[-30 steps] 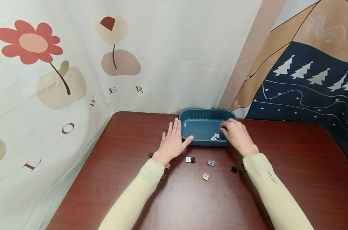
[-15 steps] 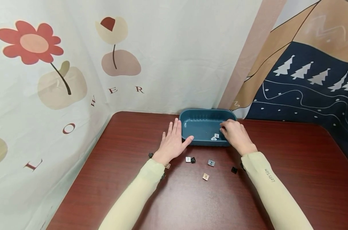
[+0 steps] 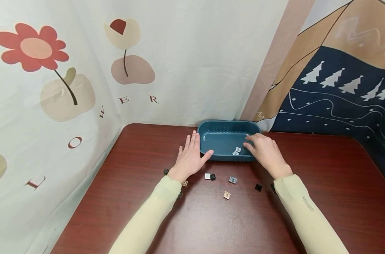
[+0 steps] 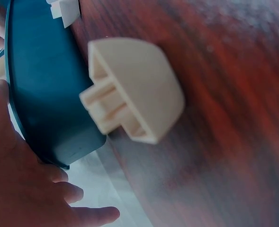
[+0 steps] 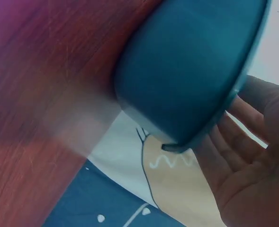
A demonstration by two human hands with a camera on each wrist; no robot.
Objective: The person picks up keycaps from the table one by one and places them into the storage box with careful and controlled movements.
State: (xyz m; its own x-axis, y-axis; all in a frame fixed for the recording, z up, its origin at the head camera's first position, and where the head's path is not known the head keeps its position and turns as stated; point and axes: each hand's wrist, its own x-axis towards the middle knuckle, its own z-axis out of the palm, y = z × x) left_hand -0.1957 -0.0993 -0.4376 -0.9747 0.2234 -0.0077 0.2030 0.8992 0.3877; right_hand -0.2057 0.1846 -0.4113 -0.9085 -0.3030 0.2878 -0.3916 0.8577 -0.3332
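My left hand (image 3: 190,157) lies with straight fingers spread against the left end of a blue tray (image 3: 229,157), its thumb over the near rim. The right hand (image 3: 267,151) reaches over the tray's right end; its thumb and bent fingers stand apart, and nothing shows between them. Two pale keycaps (image 3: 238,150) lie inside the tray, close to the right thumb. In the left wrist view a beige keycap (image 4: 139,90) lies tipped, its hollow underside and stem showing. The right wrist view has the fingers (image 5: 238,137) partly behind the tray wall.
On the table (image 3: 205,222) in front of the tray are a white keycap (image 3: 207,176) beside a black keycap (image 3: 213,176), a grey-blue keycap (image 3: 232,180), a beige keycap (image 3: 226,195) and another black keycap (image 3: 258,187). A printed curtain (image 3: 192,70) hangs close behind the tray.
The right hand's thumb and fingers have spread apart, and its wrist has shifted slightly right and toward me. My left hand, the tray and the keycaps stay where they were.
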